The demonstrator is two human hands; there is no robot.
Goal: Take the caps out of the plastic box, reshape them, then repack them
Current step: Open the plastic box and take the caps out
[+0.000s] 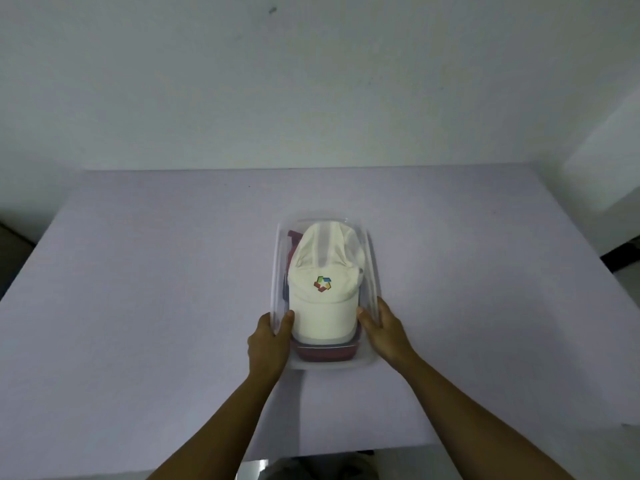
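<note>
Plain indoor room, kind unclear — white wall (pixel 311 81), lilac-covered table (pixel 138 271) against it.

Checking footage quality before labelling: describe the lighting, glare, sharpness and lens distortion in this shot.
Head view: light is dim and even, leaving faint shadows on the table; the white cap is brightest, slightly washed out; the clear plastic box shows pale streaks on its walls and barely stands out; the whole frame is soft; the wide lens splays the table's side edges.

One head-worn view looks forward and down onto the table (pixel 138 271).
</note>
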